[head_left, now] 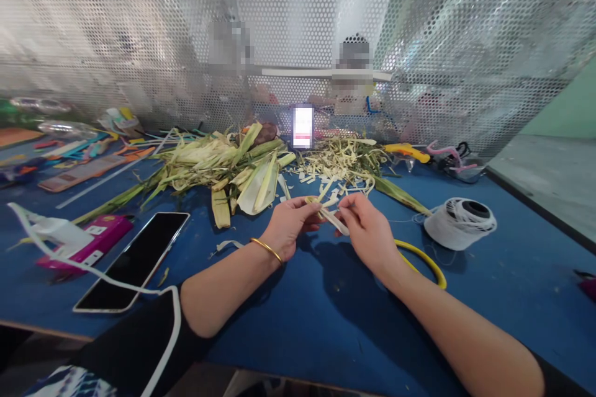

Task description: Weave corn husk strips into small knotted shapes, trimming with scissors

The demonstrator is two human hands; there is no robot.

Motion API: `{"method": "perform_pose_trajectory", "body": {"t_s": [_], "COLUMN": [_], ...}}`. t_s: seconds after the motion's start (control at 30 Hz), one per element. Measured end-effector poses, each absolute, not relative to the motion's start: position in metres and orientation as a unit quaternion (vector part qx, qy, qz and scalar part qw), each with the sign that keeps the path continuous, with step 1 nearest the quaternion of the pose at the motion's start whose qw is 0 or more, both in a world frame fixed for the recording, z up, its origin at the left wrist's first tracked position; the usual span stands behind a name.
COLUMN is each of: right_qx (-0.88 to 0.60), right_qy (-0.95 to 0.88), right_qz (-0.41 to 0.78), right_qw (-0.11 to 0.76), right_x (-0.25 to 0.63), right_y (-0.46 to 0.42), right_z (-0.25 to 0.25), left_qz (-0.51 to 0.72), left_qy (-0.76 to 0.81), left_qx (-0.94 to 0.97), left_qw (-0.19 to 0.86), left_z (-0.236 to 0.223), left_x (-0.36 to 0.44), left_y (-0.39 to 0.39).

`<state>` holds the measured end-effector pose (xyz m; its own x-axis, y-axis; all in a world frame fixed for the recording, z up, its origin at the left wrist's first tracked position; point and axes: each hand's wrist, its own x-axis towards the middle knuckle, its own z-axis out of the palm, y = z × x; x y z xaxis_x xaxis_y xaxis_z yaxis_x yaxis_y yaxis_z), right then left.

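My left hand (293,218), with a gold bangle at the wrist, pinches pale plant strips (333,219) between thumb and fingers above the blue table. Close by on the right, my right hand (367,229) has its fingers closed at the other side of these strips; its fingertips are partly hidden. Just beyond the hands lies a heap of thin pale shavings (344,161). A larger pile of green and cream husk-like leaves (209,161) spreads to the left of it.
A spool of white thread (460,223) stands at right, near a yellow hoop (431,260). At left lie a phone (135,260) and a magenta power strip (100,242) with a white cable. A lit phone (302,127) leans against the perforated metal screen (298,12).
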<state>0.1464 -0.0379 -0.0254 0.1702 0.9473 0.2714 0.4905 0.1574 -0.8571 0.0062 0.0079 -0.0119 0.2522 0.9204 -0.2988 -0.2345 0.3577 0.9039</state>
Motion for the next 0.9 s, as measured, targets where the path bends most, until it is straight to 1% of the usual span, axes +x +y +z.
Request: {"method": "perform_pose_trajectory", "body": {"t_s": [0.13, 0.23, 0.3, 0.37, 0.47, 0.53, 0.6, 0.67, 0.8, 0.9], "right_qx": [-0.519, -0.461, -0.432, -0.404, -0.404, -0.434, -0.471, -0.510, -0.588, -0.632], "right_qy": [-0.778, -0.840, -0.856, -0.862, -0.840, -0.810, -0.783, -0.766, -0.742, -0.717], "right_qz": [0.038, -0.087, -0.139, -0.177, -0.182, -0.145, -0.104, -0.082, -0.080, -0.074], "right_qw": [0.351, 0.272, 0.249, 0.250, 0.312, 0.366, 0.393, 0.382, 0.312, 0.283], "right_x": [0.150, 0.153, 0.154, 0.154, 0.153, 0.153, 0.155, 0.157, 0.159, 0.158], "right_y": [-0.041, -0.039, -0.037, -0.037, -0.039, -0.040, -0.039, -0.036, -0.033, -0.034], "right_z": [-0.019, -0.018, -0.018, -0.018, -0.015, -0.013, -0.013, -0.014, -0.019, -0.020], "left_qz": [0.422, 0.425, 0.424, 0.422, 0.409, 0.393, 0.370, 0.348, 0.325, 0.323], "left_qy": [0.453, 0.464, 0.463, 0.450, 0.429, 0.423, 0.417, 0.406, 0.383, 0.367], "left_qx": [0.386, 0.392, 0.402, 0.417, 0.450, 0.472, 0.494, 0.517, 0.543, 0.538], "left_qw": [0.684, 0.672, 0.667, 0.668, 0.668, 0.666, 0.667, 0.668, 0.673, 0.687], "left_z": [-0.011, -0.012, -0.014, -0.016, -0.017, -0.016, -0.014, -0.012, -0.012, -0.012], "left_x": [0.004, 0.004, 0.004, 0.005, 0.006, 0.007, 0.007, 0.007, 0.006, 0.005], "left_y": [0.011, 0.011, 0.010, 0.009, 0.006, 0.003, 0.001, 0.000, -0.002, -0.003]}}
